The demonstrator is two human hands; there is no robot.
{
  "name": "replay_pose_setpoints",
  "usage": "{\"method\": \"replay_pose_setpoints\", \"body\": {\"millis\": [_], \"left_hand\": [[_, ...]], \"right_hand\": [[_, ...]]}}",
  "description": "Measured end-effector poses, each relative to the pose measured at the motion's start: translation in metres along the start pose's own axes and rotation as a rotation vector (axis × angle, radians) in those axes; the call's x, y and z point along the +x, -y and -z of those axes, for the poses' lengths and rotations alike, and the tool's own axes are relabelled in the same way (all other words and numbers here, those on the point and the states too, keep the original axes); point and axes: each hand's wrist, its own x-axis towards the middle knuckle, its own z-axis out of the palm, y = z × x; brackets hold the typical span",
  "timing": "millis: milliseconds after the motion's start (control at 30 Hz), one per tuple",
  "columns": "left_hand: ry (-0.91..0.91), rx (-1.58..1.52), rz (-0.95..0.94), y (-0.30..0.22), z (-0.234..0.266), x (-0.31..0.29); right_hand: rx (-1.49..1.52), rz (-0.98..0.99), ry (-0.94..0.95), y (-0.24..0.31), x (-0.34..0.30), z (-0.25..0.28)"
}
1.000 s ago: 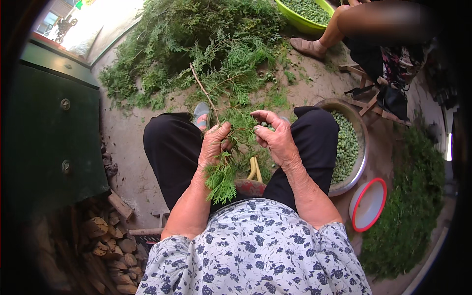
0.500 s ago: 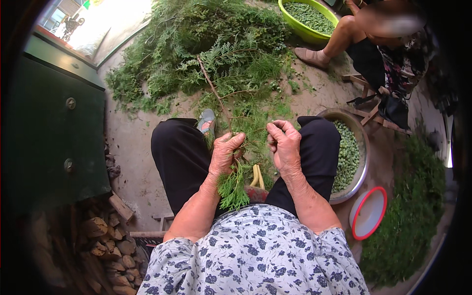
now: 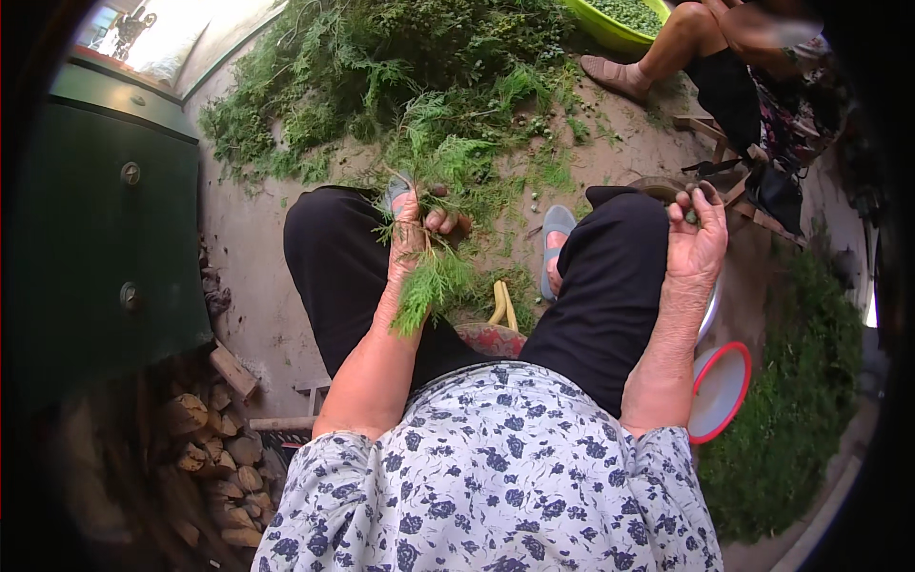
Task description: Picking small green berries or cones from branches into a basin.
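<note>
Rural home yard: bare dirt ground (image 3: 257, 238), heap of cut green branches (image 3: 400, 57) beyond it, stacked firewood (image 3: 205, 439) beside green metal door (image 3: 105, 219), green basin (image 3: 620, 14) near the heap.

Green cabinet (image 3: 105, 219), stacked firewood (image 3: 205, 448), red-rimmed white lid (image 3: 720, 391), green basin (image 3: 620, 21) w/ another person nearby

Left hand (image 3: 419, 224) fisted over the knees; right hand (image 3: 696, 238) raised, fingers pinched.
</note>
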Motion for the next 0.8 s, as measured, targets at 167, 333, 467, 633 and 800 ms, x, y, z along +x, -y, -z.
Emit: {"method": "replay_pose_setpoints", "body": {"millis": [167, 333, 467, 633, 800], "left_hand": [[-0.088, -0.024, 0.012, 0.004, -0.011, 0.002], [-0.138, 0.024, 0.08, 0.0, -0.015, -0.001], [-0.108, -0.116, 0.095, 0.001, 0.002, 0.005], [-0.053, -0.12, 0.148, -0.001, -0.028, -0.005], [0.186, -0.249, 0.143, -0.016, -0.026, -0.006]], "right_hand": [[-0.421, 0.115, -0.349, 0.002, 0.032, 0.131], [-0.446, 0.054, -0.644, -0.005, 0.031, 0.202], [-0.564, 0.227, -0.72, -0.016, 0.033, 0.244], [-0.447, 0.281, -0.709, -0.031, 0.035, 0.258], [-0.615, 0.248, -0.882, -0.025, 0.028, 0.203]]}}
